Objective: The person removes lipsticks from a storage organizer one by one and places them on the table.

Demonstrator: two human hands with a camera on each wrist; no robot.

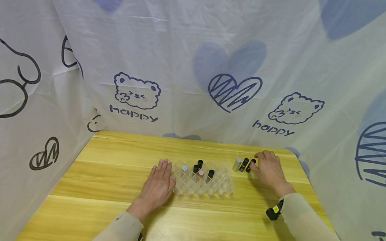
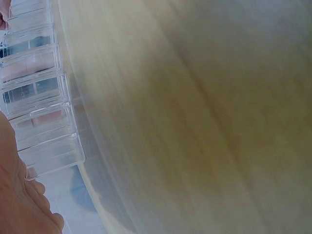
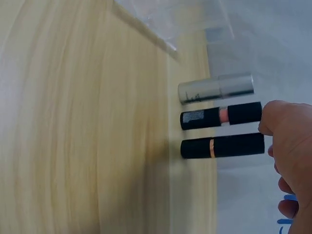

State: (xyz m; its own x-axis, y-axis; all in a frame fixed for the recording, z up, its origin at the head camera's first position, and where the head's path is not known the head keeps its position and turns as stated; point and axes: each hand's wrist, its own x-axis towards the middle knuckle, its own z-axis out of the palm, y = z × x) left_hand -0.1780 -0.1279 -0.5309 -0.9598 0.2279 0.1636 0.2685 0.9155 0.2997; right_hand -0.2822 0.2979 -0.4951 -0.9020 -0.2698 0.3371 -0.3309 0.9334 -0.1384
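My left hand [image 1: 158,185] lies with its fingers straight at the left side of a clear acrylic lipstick organizer [image 1: 188,192], thumb against the wall. Several lipsticks stand in its diamond compartments, among them a black-capped one [image 1: 211,173], a silver-topped one [image 1: 185,168] and a pink-topped one [image 1: 200,172]. My right hand [image 1: 269,169] is at the top of a black lipstick with a gold band [image 3: 234,145], thumb and forefinger apart around its cap. Beside that stand a black lipstick with a pink band [image 3: 200,118] and a silver lipstick [image 3: 204,90].
The wooden table [image 1: 99,187] has its back edge near a white printed curtain [image 1: 181,110], which also hangs at both sides. A black device with a yellow mark [image 1: 274,211] is strapped at my right wrist.
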